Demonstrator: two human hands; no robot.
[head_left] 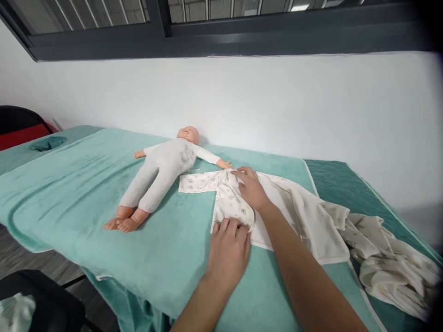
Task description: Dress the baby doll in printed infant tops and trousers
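A white baby shirt [231, 203] with small printed figures lies spread on the teal cover, one sleeve pointing left and its plain inside folded out to the right. My left hand [228, 246] is closed over its lower hem, fingers curled into the cloth. Near the collar, my right hand [252, 186] rests on the shirt with fingers bent and apart, the thumb away from the index finger. Beyond the shirt, a baby doll [169, 161] in a white bodysuit lies on its back. One doll hand [224, 164] is just above the collar.
The teal cover [86, 193] drapes over a bed against a white wall [259, 106]. Crumpled printed cloth [394, 263] lies at the right. A black chair [41, 299] stands at the lower left. A dark window frame [221, 39] runs above.
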